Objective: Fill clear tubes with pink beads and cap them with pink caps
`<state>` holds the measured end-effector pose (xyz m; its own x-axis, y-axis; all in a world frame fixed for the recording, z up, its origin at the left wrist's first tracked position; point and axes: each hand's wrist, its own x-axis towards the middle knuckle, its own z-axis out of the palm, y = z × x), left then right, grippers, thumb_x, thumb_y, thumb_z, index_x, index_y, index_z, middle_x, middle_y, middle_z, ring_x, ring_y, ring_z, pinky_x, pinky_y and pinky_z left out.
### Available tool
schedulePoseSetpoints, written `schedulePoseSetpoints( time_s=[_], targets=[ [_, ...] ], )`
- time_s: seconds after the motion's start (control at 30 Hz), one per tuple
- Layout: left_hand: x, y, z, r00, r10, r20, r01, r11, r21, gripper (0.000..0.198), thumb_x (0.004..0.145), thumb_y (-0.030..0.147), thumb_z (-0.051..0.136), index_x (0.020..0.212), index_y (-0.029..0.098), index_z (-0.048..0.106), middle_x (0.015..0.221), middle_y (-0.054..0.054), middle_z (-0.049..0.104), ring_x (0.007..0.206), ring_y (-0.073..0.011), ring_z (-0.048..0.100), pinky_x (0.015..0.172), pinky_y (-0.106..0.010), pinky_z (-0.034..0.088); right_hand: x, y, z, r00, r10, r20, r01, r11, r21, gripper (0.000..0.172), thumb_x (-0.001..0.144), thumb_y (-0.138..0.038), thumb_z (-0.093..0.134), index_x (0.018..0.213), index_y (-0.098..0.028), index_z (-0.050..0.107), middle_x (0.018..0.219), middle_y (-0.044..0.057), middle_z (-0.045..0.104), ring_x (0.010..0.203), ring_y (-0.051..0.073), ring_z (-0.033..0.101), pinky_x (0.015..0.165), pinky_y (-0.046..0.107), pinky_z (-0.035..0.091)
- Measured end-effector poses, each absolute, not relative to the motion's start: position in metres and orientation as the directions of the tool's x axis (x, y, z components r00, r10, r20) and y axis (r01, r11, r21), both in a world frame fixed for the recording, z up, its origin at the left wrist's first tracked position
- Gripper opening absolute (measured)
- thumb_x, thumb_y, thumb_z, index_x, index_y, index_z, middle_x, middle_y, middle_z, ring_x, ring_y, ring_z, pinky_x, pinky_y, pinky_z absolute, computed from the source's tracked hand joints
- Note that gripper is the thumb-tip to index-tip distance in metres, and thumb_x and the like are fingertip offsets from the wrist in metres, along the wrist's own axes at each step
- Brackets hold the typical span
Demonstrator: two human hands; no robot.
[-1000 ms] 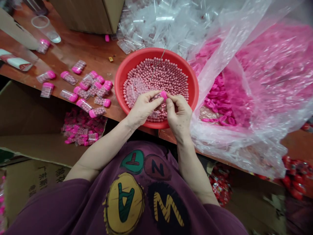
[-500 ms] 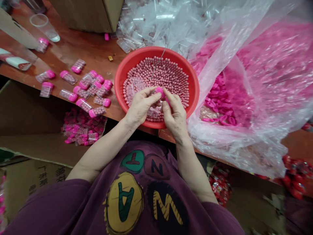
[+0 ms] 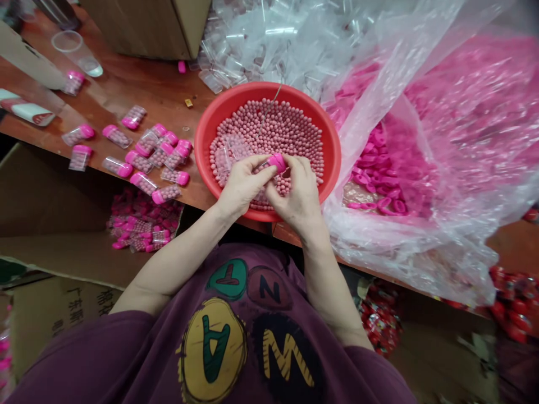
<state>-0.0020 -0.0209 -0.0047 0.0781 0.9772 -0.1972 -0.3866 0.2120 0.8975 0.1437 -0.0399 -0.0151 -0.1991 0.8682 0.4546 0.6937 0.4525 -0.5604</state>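
Over a red basin (image 3: 205, 151) of pink beads (image 3: 290, 132), my two hands meet at a small container with a bright pink cap (image 3: 277, 163). My left hand (image 3: 242, 182) pinches the container's body, which its fingers partly cover. The fingers of my right hand (image 3: 301, 191) are bent against the right side of the pink cap. Clear empty containers (image 3: 231, 148) lie on the beads at the basin's left. Left of the basin, several filled containers with pink caps (image 3: 147, 141) lie on the brown table (image 3: 177, 101).
Clear containers (image 3: 269, 39) are heaped behind the basin. At the right, a plastic bag (image 3: 455, 235) holds pink caps (image 3: 374, 163). A cardboard box (image 3: 143, 28) and a plastic cup (image 3: 78, 53) stand at the back left. Filled containers (image 3: 143, 224) lie in a lower carton.
The pink cap has turned and now lies more sideways between my hands. My right thumb has moved left and lower, beneath the cap.
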Motion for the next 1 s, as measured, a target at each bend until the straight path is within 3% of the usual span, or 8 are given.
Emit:
schedulePoseSetpoints(
  time_s=[0.1,0.23,0.43,0.6,0.7,0.8,0.9,1.0],
  targets=[
    [-0.001,-0.020,-0.003,0.082,0.963,-0.255,-0.357,0.267,0.895,0.011,0.087,0.017,0.087,0.097,0.016,0.080,0.084,0.000,0.076,0.069,-0.0103,0.066,0.066,-0.021,0.055,0.136,-0.035,-0.021,-0.225,0.878,0.423,0.805,0.412,-0.427,0.059,0.090,-0.036,0.076,0.141,-0.014,0.057,0.133,0.023,0.069,0.125,0.042,0.064,0.105,0.061,0.055],
    [-0.002,-0.019,-0.003,0.081,0.957,-0.278,-0.369,0.288,0.884,0.017,0.082,0.020,0.093,0.094,0.016,0.081,0.088,0.000,0.078,0.075,-0.0110,0.066,0.069,-0.021,0.056,0.129,-0.032,-0.031,-0.167,0.836,0.523,0.809,0.420,-0.412,0.040,0.096,-0.035,0.068,0.130,-0.015,0.059,0.115,0.018,0.069,0.107,0.036,0.066,0.093,0.054,0.056],
    [-0.007,-0.020,-0.006,0.198,0.954,-0.226,-0.427,0.292,0.856,0.028,0.079,0.020,0.095,0.103,0.016,0.081,0.104,-0.003,0.080,0.093,-0.0125,0.070,0.086,-0.022,0.058,0.136,-0.039,-0.032,-0.169,0.749,0.641,0.791,0.491,-0.366,0.045,0.093,-0.037,0.071,0.131,-0.019,0.056,0.111,0.013,0.069,0.103,0.033,0.069,0.088,0.051,0.058],
    [-0.002,-0.021,-0.009,0.144,0.969,-0.201,-0.402,0.243,0.883,0.031,0.084,0.017,0.089,0.112,0.016,0.076,0.114,-0.005,0.079,0.110,-0.0166,0.073,0.100,-0.026,0.058,0.137,-0.041,-0.033,-0.155,0.733,0.662,0.771,0.509,-0.383,0.047,0.094,-0.036,0.074,0.134,-0.019,0.057,0.115,0.015,0.071,0.106,0.035,0.070,0.090,0.054,0.060],
    [-0.011,-0.025,-0.003,0.079,0.989,-0.127,-0.354,0.147,0.923,0.033,0.087,0.029,0.091,0.113,0.019,0.075,0.117,-0.006,0.079,0.114,-0.0206,0.073,0.100,-0.031,0.060,0.143,-0.032,-0.033,-0.244,0.771,0.588,0.630,0.587,-0.508,0.063,0.095,-0.040,0.079,0.149,-0.021,0.052,0.134,0.017,0.070,0.119,0.034,0.070,0.100,0.053,0.061],
    [-0.051,-0.035,0.008,-0.136,0.991,0.012,-0.192,-0.038,0.981,0.036,0.094,0.042,0.088,0.122,0.025,0.074,0.122,-0.004,0.079,0.116,-0.0225,0.073,0.101,-0.038,0.062,0.158,-0.017,-0.031,-0.249,0.838,0.485,0.500,0.540,-0.677,0.074,0.097,-0.051,0.079,0.160,-0.027,0.047,0.147,0.014,0.065,0.114,0.028,0.072,0.099,0.049,0.063],
    [-0.125,-0.059,0.009,-0.461,0.832,0.310,0.208,-0.239,0.949,0.031,0.093,0.029,0.087,0.122,0.030,0.075,0.118,0.006,0.080,0.113,-0.0212,0.073,0.107,-0.045,0.060,0.178,-0.007,-0.027,-0.182,0.890,0.418,0.555,0.444,-0.704,0.033,0.104,-0.041,0.068,0.133,-0.025,0.069,0.124,0.009,0.075,0.099,0.026,0.072,0.093,0.048,0.062],
    [-0.209,-0.095,-0.002,-0.606,0.719,0.341,0.551,0.070,0.832,0.032,0.097,0.033,0.078,0.128,0.040,0.073,0.126,0.011,0.080,0.121,-0.0275,0.073,0.114,-0.056,0.058,0.187,-0.004,-0.023,-0.302,0.903,0.306,0.644,0.430,-0.633,0.016,0.104,-0.023,0.061,0.104,-0.025,0.077,0.105,0.008,0.079,0.100,0.028,0.073,0.096,0.049,0.060]
  ],
)
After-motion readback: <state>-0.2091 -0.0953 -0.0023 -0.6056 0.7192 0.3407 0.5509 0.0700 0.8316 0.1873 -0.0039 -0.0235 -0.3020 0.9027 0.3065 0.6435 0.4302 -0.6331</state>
